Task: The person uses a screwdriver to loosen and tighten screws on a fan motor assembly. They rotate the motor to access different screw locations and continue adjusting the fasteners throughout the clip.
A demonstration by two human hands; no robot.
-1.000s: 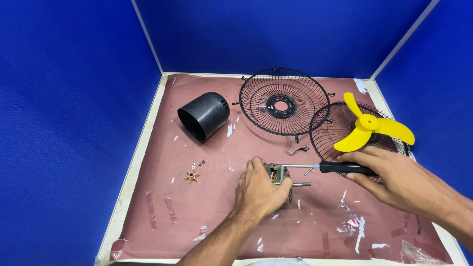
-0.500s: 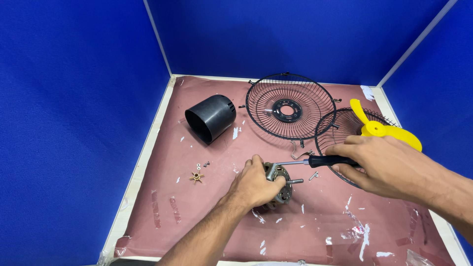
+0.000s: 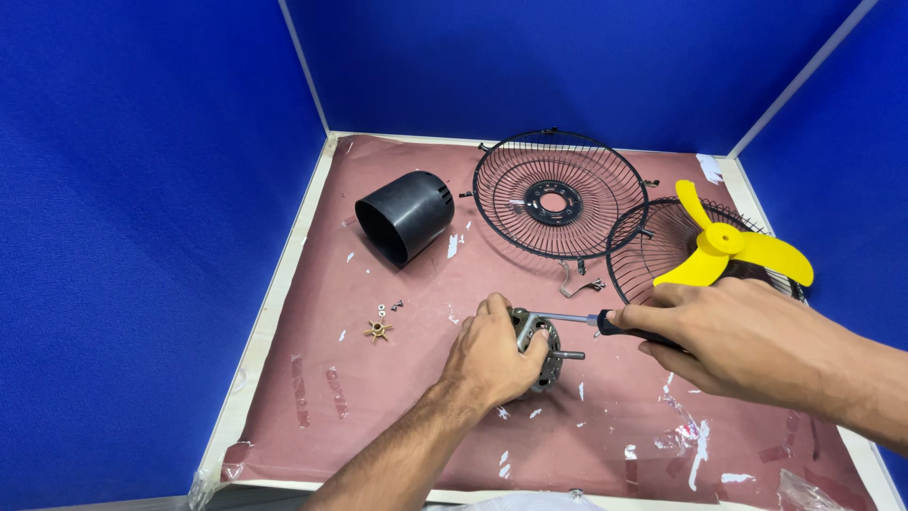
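My left hand [image 3: 490, 352] grips a small grey metal fan motor [image 3: 537, 345] on the reddish-brown mat, its shaft pointing right. My right hand [image 3: 733, 338] holds a black-handled screwdriver [image 3: 605, 324], and the metal shank reaches left to the top of the motor. A yellow three-blade fan propeller [image 3: 726, 248] lies on a black wire grille [image 3: 662, 248] just behind my right hand.
A second black wire grille [image 3: 558, 194] lies at the back centre. A black plastic motor housing [image 3: 405, 216] lies on its side at the back left. A small brass star-shaped part [image 3: 377, 329] and tiny screws [image 3: 390, 307] sit left of my hand. Blue walls enclose the mat [image 3: 378, 416].
The view has shifted slightly. Both hands stay on the motor and screwdriver, with my left hand's grip shifting a little on the motor.
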